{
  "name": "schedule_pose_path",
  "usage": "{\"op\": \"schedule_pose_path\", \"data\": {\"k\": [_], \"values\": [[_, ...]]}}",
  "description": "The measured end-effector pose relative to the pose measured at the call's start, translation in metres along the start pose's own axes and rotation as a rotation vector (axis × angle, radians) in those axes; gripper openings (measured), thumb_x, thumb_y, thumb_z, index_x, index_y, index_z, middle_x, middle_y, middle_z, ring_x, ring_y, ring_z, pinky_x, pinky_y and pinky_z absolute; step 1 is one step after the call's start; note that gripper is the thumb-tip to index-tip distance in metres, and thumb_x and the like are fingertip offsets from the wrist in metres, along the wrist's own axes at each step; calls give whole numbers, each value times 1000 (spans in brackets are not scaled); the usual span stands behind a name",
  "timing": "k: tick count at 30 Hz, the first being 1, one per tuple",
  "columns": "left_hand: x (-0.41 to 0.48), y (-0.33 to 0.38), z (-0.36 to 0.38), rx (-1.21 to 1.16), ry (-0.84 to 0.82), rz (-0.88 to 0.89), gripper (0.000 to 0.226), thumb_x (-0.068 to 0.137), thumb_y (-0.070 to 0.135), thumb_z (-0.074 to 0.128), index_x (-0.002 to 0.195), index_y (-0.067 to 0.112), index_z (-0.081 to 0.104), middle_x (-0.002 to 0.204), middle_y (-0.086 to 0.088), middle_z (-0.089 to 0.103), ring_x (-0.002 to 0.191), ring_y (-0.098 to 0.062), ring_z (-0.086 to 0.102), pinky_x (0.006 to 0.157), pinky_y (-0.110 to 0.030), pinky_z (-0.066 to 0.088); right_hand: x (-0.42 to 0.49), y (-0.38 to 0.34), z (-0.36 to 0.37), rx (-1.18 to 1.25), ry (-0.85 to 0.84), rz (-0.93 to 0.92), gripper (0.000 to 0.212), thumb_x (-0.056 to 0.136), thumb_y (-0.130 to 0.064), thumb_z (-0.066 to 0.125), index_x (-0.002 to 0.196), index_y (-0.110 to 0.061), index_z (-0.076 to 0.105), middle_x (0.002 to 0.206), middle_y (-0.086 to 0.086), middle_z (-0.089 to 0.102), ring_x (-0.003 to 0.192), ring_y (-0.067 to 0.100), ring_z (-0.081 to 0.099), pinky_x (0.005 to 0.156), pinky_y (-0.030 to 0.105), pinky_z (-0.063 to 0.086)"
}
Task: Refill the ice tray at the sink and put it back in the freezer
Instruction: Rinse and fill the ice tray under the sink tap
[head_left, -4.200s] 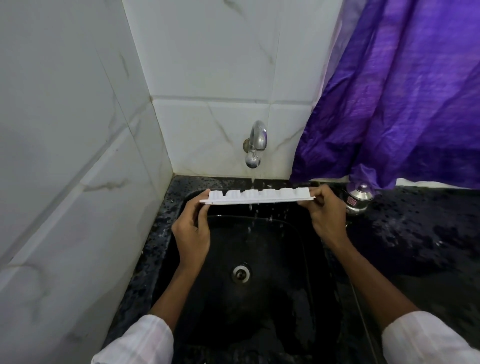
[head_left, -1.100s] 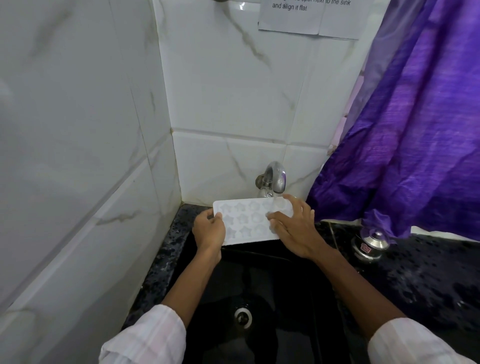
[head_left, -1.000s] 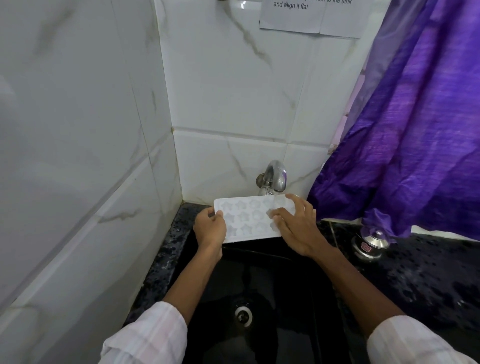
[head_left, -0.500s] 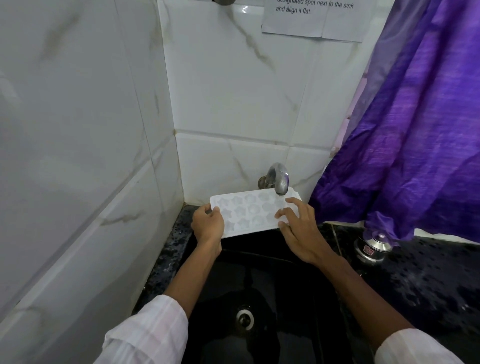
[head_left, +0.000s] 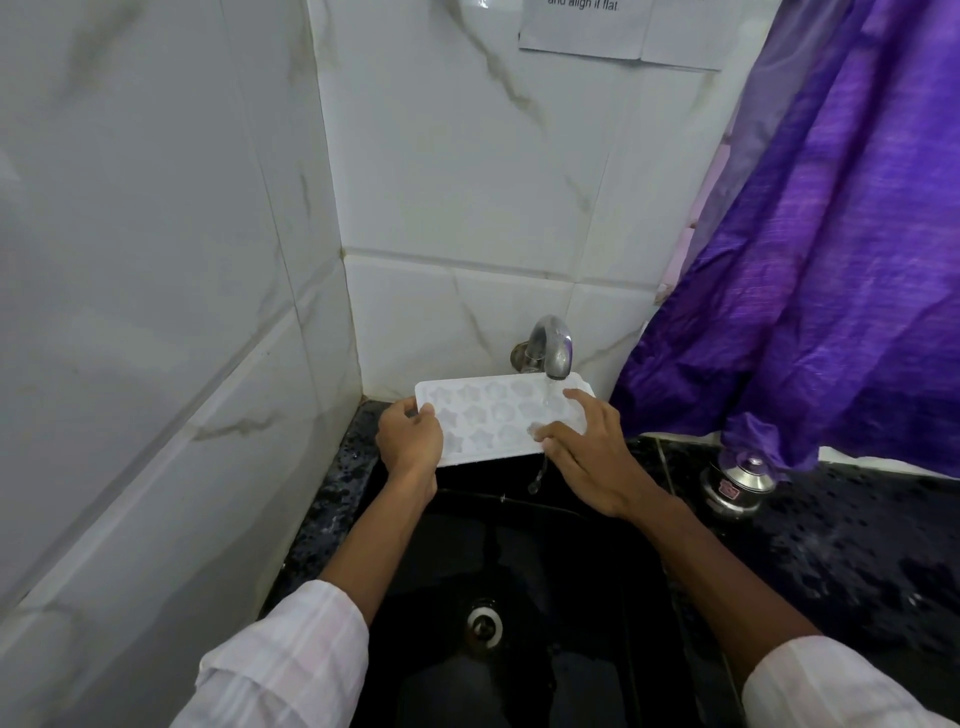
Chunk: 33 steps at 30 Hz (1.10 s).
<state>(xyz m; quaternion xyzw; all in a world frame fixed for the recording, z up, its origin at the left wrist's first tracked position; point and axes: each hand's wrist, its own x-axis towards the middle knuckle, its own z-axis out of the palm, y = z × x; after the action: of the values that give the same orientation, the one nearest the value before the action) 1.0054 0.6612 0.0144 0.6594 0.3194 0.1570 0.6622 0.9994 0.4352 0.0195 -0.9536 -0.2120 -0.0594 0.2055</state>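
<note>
A white ice tray (head_left: 493, 421) with star-shaped cells is held cells-up over the black sink (head_left: 524, 597), under the steel tap (head_left: 551, 347). Water runs from the tap onto the tray's right part, and a thin stream spills off the front edge into the sink. My left hand (head_left: 410, 439) grips the tray's left end. My right hand (head_left: 584, 457) holds the right front corner, fingers spread over the top.
White marble tiles close the left and back. A purple curtain (head_left: 810, 270) hangs at the right above a wet dark counter (head_left: 857, 545). A small steel pot (head_left: 735, 480) stands on it near the sink. A paper note (head_left: 618, 31) is stuck high on the wall.
The tray went from edge-on under the tap to cells-up. In the last half second the tap began to run onto the tray, and water now spills off its front edge.
</note>
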Motion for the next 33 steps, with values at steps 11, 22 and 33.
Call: {"op": "schedule_pose_path", "data": {"k": [11,22,33], "values": [[-2,1,0,50,-1,43,15,98,16,53,101,16,67,101,-1,70,94,-23,67,88,-43,58,-10,0,7,55,-2,37,27,104,-41,37,123,-40,56,157,3,12,140,20,5,116,53,22],[-3,-8,2,77,-4,30,18,99,17,52,107,15,68,104,-1,68,92,-20,64,75,-32,51,-15,-6,10,22,13,57,30,104,-43,34,123,-40,57,158,3,12,139,17,5,117,50,15],[-7,-29,-10,158,-56,62,25,101,18,50,120,11,64,112,-4,68,100,-24,64,88,-41,56,-21,8,21,529,327,508,45,95,-37,59,134,-15,51,141,6,42,128,22,44,101,27,35]]}}
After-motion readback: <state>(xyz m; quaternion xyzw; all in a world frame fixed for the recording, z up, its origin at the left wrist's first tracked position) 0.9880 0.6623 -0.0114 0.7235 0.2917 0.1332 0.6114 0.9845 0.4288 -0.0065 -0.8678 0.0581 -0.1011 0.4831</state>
